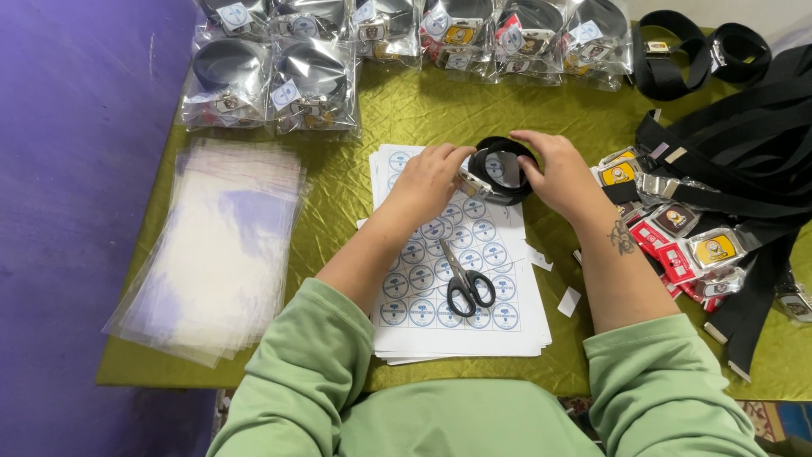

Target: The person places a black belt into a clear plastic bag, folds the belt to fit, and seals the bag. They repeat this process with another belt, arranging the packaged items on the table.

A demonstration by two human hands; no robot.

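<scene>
A black belt rolled into a coil [501,172] rests over the top of a stack of white sheets printed with round blue labels [461,279]. My left hand [429,179] grips the coil's left side at its metal buckle. My right hand [556,173] wraps around the coil's right side. Both hands hold the coil together. Black-handled scissors [468,282] lie shut on the sheets, just below my hands.
A stack of clear plastic bags [216,245] lies at the left on the green cloth [355,195]. Bagged coiled belts [271,85] line the far edge. A heap of loose black belts with coloured buckles [719,195] fills the right side. Small paper scraps [568,300] lie near the sheets.
</scene>
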